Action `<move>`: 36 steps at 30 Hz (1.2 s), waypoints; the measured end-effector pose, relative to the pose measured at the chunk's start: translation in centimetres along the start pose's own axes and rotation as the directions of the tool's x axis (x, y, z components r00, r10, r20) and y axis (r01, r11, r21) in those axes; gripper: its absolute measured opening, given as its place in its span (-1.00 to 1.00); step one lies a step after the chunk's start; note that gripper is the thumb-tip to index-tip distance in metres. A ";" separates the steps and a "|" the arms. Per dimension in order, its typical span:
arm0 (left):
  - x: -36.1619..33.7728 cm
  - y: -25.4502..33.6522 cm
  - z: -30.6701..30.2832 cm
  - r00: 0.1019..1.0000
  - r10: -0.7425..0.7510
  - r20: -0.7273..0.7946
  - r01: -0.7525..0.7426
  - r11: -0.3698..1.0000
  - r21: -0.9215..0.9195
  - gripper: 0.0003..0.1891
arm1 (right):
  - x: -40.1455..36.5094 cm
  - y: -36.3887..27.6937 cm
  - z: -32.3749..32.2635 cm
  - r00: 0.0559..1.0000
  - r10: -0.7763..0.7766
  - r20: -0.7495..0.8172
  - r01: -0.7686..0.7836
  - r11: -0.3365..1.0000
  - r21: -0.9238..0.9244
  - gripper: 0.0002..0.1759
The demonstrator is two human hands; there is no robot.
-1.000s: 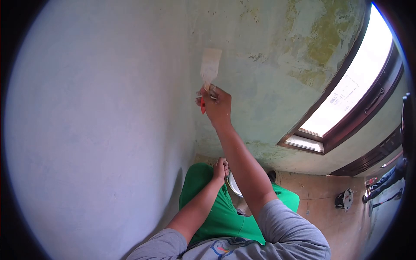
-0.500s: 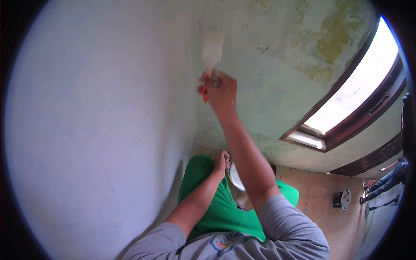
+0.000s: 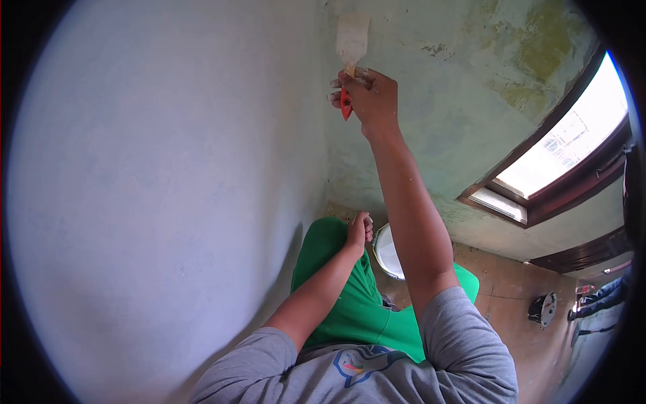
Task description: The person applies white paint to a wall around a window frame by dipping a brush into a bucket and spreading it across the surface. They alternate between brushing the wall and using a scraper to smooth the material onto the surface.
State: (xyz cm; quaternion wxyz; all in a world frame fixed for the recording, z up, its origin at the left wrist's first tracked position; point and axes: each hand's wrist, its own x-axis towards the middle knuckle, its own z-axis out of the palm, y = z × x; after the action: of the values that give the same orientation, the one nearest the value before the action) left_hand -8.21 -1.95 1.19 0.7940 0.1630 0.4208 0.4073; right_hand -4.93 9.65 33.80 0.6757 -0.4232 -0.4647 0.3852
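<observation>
My right hand [image 3: 374,97] is stretched forward and closed around the handle of a putty knife [image 3: 352,39]. Its handle has a red end and its wide, pale blade points up, in front of or against the greenish wall [image 3: 431,121] near the corner; contact is hard to judge. Pale smears mark the fingers. My left hand [image 3: 361,230] is curled into a fist by my green-clad knee, with nothing sticking out of it. Close to its right stands a bucket [image 3: 388,252] with a white inside, partly hidden behind my right forearm.
A smooth white wall [image 3: 168,168] runs along the left. On the right is a window with a dark frame [image 3: 531,205]. A dark bucket [image 3: 542,309] stands on the brown floor [image 3: 505,296]. Another person's legs [image 3: 605,296] show at the far right edge.
My right hand has moved up along the greenish wall with the putty knife. The whole view has shifted slightly, and my left hand stays by the knee.
</observation>
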 end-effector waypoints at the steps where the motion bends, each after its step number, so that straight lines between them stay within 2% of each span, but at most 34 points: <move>1: 0.2 0.0 -0.1 1.000 0.002 0.001 -0.002 1.000 -0.007 -0.66 | 0.0 0.8 -0.3 1.000 -0.012 -0.005 0.012 1.000 0.009 -0.82; 4: 0.8 -0.4 -0.2 1.000 -0.012 0.006 0.012 1.000 -0.019 -0.69 | -4.8 4.5 -3.3 1.000 0.007 0.004 -0.008 0.996 0.094 -0.83; 7: 1.6 -0.5 -0.4 0.996 -0.083 -0.019 0.083 0.996 0.015 -0.73 | -9.4 10.4 -9.8 0.996 0.083 -0.025 -0.083 0.996 -0.008 -0.86; 8: 1.8 -0.8 -0.5 0.991 -0.125 -0.051 0.128 0.990 0.058 -0.76 | -10.9 13.0 -12.8 0.993 0.089 -0.078 -0.098 0.988 -0.116 -0.85; 9: 2.0 -1.3 -0.4 0.993 -0.080 -0.088 0.093 0.985 0.146 -0.78 | -12.7 15.1 -15.7 0.987 0.096 -0.127 -0.123 0.967 -0.222 -0.85; 10: 1.9 -1.8 -0.5 0.993 -0.035 -0.117 0.061 0.970 0.234 -0.80 | -14.4 16.3 -18.8 0.979 0.127 -0.162 -0.163 0.959 -0.232 -0.85; 11: 2.0 -2.3 -0.5 0.988 -0.029 -0.149 0.077 0.941 0.328 -0.80 | -15.6 17.1 -22.3 0.977 0.201 -0.076 -0.207 0.790 -0.577 -0.81; 12: 2.5 -2.7 0.1 0.985 -0.011 -0.173 0.082 0.908 0.410 -0.81 | -16.5 18.1 -25.6 0.953 0.303 0.000 -0.163 0.512 -0.844 -0.74; 14: 3.1 -3.1 1.0 0.988 0.016 -0.154 0.063 0.866 0.496 -0.81 | -19.8 21.8 -30.8 0.856 0.510 -0.088 -0.165 0.109 -0.980 -0.72; 15: 3.5 -3.4 0.9 0.992 -0.033 -0.125 0.090 0.874 0.477 -0.81 | -21.7 23.9 -32.9 0.787 0.597 -0.155 -0.206 0.016 -0.979 -0.75; 16: 4.1 -3.8 0.7 0.991 -0.084 -0.102 0.122 0.880 0.460 -0.81 | -24.0 27.0 -35.2 0.758 0.630 -0.170 -0.219 0.001 -0.976 -0.75; 18: 3.9 -3.8 0.8 0.990 -0.133 -0.051 0.142 0.894 0.424 -0.80 | -28.7 33.1 -38.9 0.663 0.711 -0.234 -0.343 0.011 -0.939 -0.71; 20: 3.7 -3.8 1.3 0.983 -0.172 -0.056 0.177 0.857 0.484 -0.84 | -31.0 37.4 -40.4 0.571 0.743 -0.349 -0.518 -0.004 -0.855 -0.68; 22: 4.1 -4.2 1.4 0.979 -0.189 -0.072 0.200 0.836 0.511 -0.84 | -31.1 37.5 -39.8 0.613 0.619 -0.491 -0.611 -0.022 -0.791 -0.68; 23: 4.1 -4.4 1.4 0.979 -0.194 -0.059 0.195 0.816 0.544 -0.83 | -30.9 37.8 -39.4 0.600 0.634 -0.488 -0.612 -0.030 -0.790 -0.68; 25: 4.2 -4.7 1.6 0.976 -0.207 -0.069 0.210 0.813 0.543 -0.83 | -30.4 39.5 -39.8 0.544 0.608 -0.577 -0.686 -0.073 -0.724 -0.68; 31: 4.5 -4.6 2.1 0.976 -0.200 -0.088 0.214 0.801 0.559 -0.80 | -30.5 42.7 -40.7 0.473 0.646 -0.599 -0.708 -0.125 -0.695 -0.68; 36: 5.0 -4.6 1.6 0.976 -0.191 -0.110 0.219 0.812 0.540 -0.78 | -30.8 44.3 -40.7 0.453 0.683 -0.573 -0.687 -0.142 -0.712 -0.68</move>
State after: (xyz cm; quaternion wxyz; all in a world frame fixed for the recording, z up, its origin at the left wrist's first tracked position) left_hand -2.99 -0.76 -3.30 0.7421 0.3272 0.5548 0.1855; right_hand 19.87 -11.94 -25.25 0.0113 -0.8895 -0.2918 0.3515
